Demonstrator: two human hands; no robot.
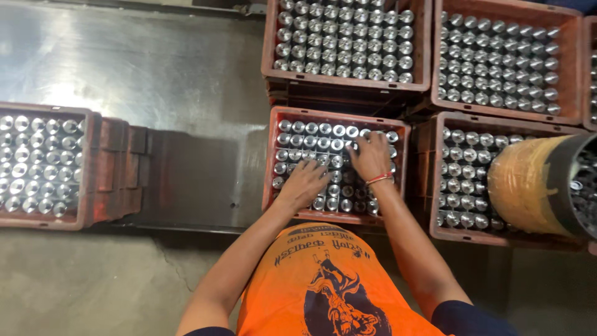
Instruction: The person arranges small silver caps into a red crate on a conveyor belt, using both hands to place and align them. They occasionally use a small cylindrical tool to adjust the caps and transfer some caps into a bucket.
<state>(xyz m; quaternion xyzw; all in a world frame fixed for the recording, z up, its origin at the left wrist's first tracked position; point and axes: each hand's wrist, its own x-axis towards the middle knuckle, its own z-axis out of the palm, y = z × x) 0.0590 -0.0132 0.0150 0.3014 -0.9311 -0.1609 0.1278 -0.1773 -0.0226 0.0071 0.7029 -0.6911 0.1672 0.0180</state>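
Both hands rest in the near middle crate (on its cylinders); more crates stand behind, right, and far left.

Two reddish plastic crates of shiny metal cylinders and sit at the top. Another such crate stands at left on the grey metal floor plate. A tape-wrapped black bucket lies tilted over the right crate.

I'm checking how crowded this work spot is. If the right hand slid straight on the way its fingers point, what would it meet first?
The right hand points away from the person, so it would likely first meet the remaining metal cylinders ahead of its fingertips, then the far wall of the red crate. Depth is hard to judge from above.
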